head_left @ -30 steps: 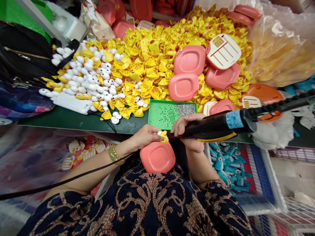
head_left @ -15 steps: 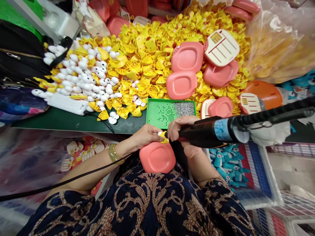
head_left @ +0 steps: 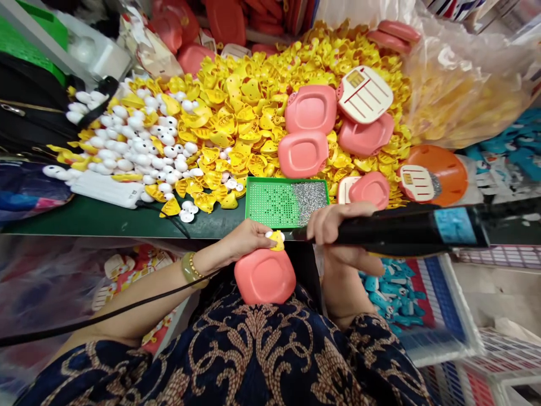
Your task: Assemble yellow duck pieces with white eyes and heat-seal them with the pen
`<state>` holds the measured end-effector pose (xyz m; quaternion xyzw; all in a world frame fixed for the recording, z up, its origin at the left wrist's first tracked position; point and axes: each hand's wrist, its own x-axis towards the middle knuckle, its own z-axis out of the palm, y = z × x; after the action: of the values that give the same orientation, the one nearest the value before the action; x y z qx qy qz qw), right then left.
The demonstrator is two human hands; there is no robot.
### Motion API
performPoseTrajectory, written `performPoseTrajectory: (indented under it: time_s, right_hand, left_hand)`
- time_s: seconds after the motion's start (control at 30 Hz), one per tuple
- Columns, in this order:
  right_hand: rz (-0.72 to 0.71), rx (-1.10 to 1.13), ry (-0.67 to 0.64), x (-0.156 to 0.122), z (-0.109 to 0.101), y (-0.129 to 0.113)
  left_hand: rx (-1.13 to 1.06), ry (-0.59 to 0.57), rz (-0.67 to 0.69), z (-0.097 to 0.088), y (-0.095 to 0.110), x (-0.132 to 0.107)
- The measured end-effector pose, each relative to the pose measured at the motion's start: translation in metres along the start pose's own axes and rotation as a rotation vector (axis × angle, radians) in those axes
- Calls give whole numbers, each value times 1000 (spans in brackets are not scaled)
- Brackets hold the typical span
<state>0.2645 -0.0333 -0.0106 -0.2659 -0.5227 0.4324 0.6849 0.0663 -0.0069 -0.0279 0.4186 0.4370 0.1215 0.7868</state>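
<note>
My left hand [head_left: 250, 239] pinches a small yellow plastic piece with white eyes [head_left: 277, 241] at the top edge of a pink plastic toy body [head_left: 265, 277], which rests against my lap. In my right hand [head_left: 338, 230] is a black electric screwdriver [head_left: 393, 231], lying sideways with its tip pointing left. A gap separates the tip from the yellow piece. Just beyond both hands, on the table edge, sits a green perforated tray [head_left: 270, 202] with small metal screws [head_left: 310, 197] heaped in its right part.
A heap of yellow plastic parts [head_left: 236, 113] covers the green table [head_left: 93, 224], with white eye pieces [head_left: 139, 146] to the left. Several pink bodies [head_left: 310, 110] lie on the heap. An orange bowl [head_left: 452, 175] stands right. Below it, a crate holds blue parts [head_left: 397, 293].
My right hand has drawn the screwdriver away to the right from the yellow piece. My left hand still holds the piece on the pink body. The view has shifted slightly.
</note>
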Motion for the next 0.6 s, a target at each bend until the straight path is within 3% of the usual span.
performPoseTrajectory:
  time_s: [0.1,0.3,0.6]
  right_hand:
    - [-99,6,71,9,-5,15]
    - [92,-28,60,6,-17,59]
    - [160,-28,41,3,-17,70]
  left_hand:
    - [-62,32,-26,-6,4,-2]
    - [-139,41,-33,-12,2,-1]
    - [-130,30,-34,-17,-3,1]
